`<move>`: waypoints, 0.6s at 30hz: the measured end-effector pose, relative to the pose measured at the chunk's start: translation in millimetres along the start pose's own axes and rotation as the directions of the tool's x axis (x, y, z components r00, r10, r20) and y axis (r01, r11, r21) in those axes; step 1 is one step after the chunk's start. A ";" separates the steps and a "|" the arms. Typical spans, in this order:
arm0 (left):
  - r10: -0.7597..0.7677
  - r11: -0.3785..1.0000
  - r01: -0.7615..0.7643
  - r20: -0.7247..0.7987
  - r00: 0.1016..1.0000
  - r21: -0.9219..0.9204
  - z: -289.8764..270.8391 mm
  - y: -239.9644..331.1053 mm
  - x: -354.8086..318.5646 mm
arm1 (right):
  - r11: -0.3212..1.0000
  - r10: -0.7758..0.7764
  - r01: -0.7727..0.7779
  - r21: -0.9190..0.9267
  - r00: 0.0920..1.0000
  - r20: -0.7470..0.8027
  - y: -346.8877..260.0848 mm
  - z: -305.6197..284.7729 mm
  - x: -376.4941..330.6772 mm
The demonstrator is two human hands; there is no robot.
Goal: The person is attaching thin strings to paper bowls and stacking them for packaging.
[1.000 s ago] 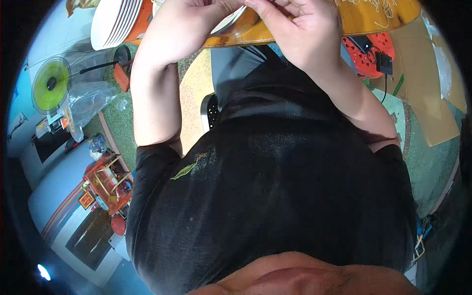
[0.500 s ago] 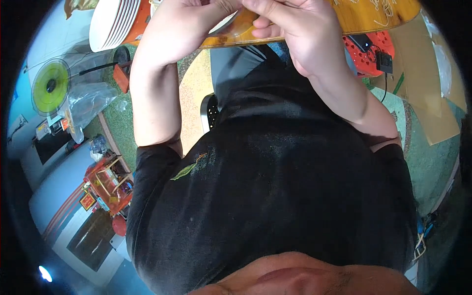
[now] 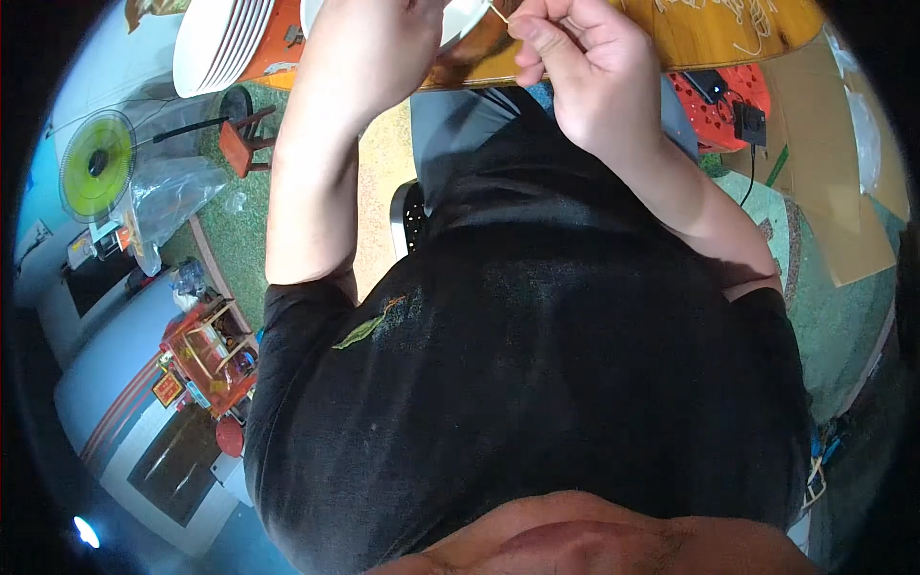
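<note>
Speckled green floor (image 3: 235, 216) lies all around, and a shiny yellow-brown wooden worktop (image 3: 690, 53) goes across the top. Two bare hands are up at its near edge. The right hand (image 3: 596, 62) has its thumb and finger pinched on one end of a thin pale strand (image 3: 497, 11). The strand is above the worktop's near edge, and it pokes out toward the left. The left hand (image 3: 383, 48) is bent over, but the top of the view cuts off its fingers, so I cannot tell if they are apart or together. Between the hands, close to the near edge, is a white dish (image 3: 464, 21), and only part of it shows. More thin strings (image 3: 752, 21) lie loose near the worktop's right end. Off to the left, a stack of white plates (image 3: 222, 43) sits next to something flat and orange (image 3: 286, 48). Past that are a green fan (image 3: 98, 165) and a clear plastic bag (image 3: 177, 196). By the right end, a red stool (image 3: 752, 81) holds a small black box (image 3: 707, 86), and brown cardboard (image 3: 829, 153) is beside it. A green leaf shape (image 3: 362, 332) is on the person's black shirt (image 3: 575, 383).
</note>
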State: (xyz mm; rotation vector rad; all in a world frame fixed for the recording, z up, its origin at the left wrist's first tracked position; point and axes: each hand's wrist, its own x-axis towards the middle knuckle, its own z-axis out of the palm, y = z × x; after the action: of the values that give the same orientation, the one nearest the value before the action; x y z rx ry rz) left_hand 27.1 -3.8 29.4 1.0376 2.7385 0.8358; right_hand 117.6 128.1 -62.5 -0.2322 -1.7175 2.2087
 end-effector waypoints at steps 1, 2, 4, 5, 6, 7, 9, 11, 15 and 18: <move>0.001 1.000 -0.001 0.000 1.000 -0.001 0.7 1.7 0.2 | 0.996 -0.062 0.064 -0.066 0.998 0.031 0.0 -2.9 1.0; -0.021 1.000 0.021 -0.017 1.000 0.003 1.8 4.6 0.7 | 0.983 -0.121 0.129 -0.129 0.991 0.065 0.5 -4.7 2.5; -0.038 0.999 0.038 -0.034 0.999 0.008 0.7 9.8 3.4 | 0.886 -0.462 0.462 0.034 0.880 0.111 30.0 -9.1 27.0; -0.071 0.997 0.071 -0.016 0.997 0.011 -0.4 10.7 4.3 | 0.664 -0.745 0.718 0.207 0.660 0.101 33.4 -6.5 35.4; -0.104 0.994 0.104 0.001 0.995 0.015 -1.1 11.0 4.6 | 0.664 -0.745 0.718 0.209 0.659 0.103 31.1 -13.2 31.9; -0.111 0.994 0.111 -0.003 0.994 0.015 -1.2 7.9 3.0 | 0.779 -0.624 0.620 0.090 0.753 0.209 14.1 -18.0 25.6; -0.118 0.993 0.118 -0.007 0.993 -0.018 -2.0 4.9 1.6 | 0.849 -0.485 0.523 -0.077 0.829 0.279 3.8 -25.0 25.8; -0.098 0.995 0.099 0.019 0.995 -0.026 -1.0 8.9 6.1 | 0.676 -0.724 0.736 -0.034 0.672 0.155 39.6 -26.0 59.7; -0.113 0.993 0.114 0.036 0.993 -0.042 -1.2 0.2 4.8 | 0.299 -0.769 0.856 -0.421 0.477 0.425 4.2 -31.9 49.7; -0.069 0.997 0.070 0.038 0.997 -0.019 -2.0 -1.9 3.6 | 0.181 -0.789 0.908 -0.377 0.363 0.495 -3.1 -24.8 50.6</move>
State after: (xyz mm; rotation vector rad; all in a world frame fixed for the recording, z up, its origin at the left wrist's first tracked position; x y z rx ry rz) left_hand 22.6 -3.6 30.5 0.9385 2.7121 0.8243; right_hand 79.1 169.3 -62.2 0.7188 -1.8727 0.7732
